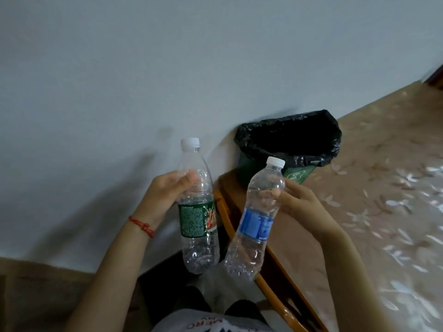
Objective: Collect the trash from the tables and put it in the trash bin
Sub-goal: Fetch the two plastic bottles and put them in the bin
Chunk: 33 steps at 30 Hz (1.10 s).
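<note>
I see 2 clear plastic bottles with white caps, 1 in each hand. My left hand [167, 190] wraps the upper body of the green-labelled clear bottle [199, 212], held nearly upright; its label carries dense small print and a red-and-white picture, but I cannot read the brand. A red string bracelet [142, 226] circles that wrist. My right hand [302, 202] grips the blue-labelled clear bottle [256, 219], tilted with its cap toward the far right; the label text is too blurred to read. Farther off, against the pale wall [143, 68], stands the green trash bin [297, 174] lined with a black plastic bag [287, 140], beside a wooden table edge [227, 212].
</note>
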Available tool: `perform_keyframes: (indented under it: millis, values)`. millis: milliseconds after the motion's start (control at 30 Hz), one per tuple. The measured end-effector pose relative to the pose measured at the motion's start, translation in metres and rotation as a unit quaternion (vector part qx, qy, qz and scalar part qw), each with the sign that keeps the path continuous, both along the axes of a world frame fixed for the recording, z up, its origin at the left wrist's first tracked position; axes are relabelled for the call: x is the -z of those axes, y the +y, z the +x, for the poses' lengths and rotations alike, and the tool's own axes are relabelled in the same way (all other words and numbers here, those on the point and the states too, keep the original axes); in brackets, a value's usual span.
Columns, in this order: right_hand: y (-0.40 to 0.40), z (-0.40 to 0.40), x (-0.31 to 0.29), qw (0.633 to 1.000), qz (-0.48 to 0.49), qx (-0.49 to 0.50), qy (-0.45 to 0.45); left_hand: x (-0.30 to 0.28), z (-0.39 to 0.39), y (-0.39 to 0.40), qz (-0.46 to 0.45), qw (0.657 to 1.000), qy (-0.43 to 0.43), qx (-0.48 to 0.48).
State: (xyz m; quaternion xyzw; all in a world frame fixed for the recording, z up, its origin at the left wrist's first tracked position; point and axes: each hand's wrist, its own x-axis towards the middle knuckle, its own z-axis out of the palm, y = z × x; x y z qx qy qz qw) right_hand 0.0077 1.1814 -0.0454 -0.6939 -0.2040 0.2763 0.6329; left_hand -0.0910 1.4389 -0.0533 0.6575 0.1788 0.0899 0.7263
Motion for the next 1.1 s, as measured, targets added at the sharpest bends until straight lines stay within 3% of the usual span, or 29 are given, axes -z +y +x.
perform_keyframes:
  millis: [267, 467, 900, 1100]
  values:
    - [-0.014, -0.006, -0.007, 0.991, 0.001, 0.137, -0.001, -0.004, 0.067, 0.001, -0.007, 0.99, 0.017, 0.141]
    - [-0.021, -0.003, -0.02, 0.977, -0.001, 0.212, -0.011, -0.002, 0.091, -0.003, -0.012, 0.981, 0.029, 0.192]
    - [-0.037, 0.05, -0.077, 0.954, 0.032, 0.292, -0.061, 0.008, 0.105, -0.019, -0.027, 0.986, 0.025, 0.161]
    - [-0.03, 0.079, -0.105, 0.915, 0.098, 0.384, -0.077, 0.002, 0.104, -0.026, -0.025, 0.988, 0.023, 0.149]
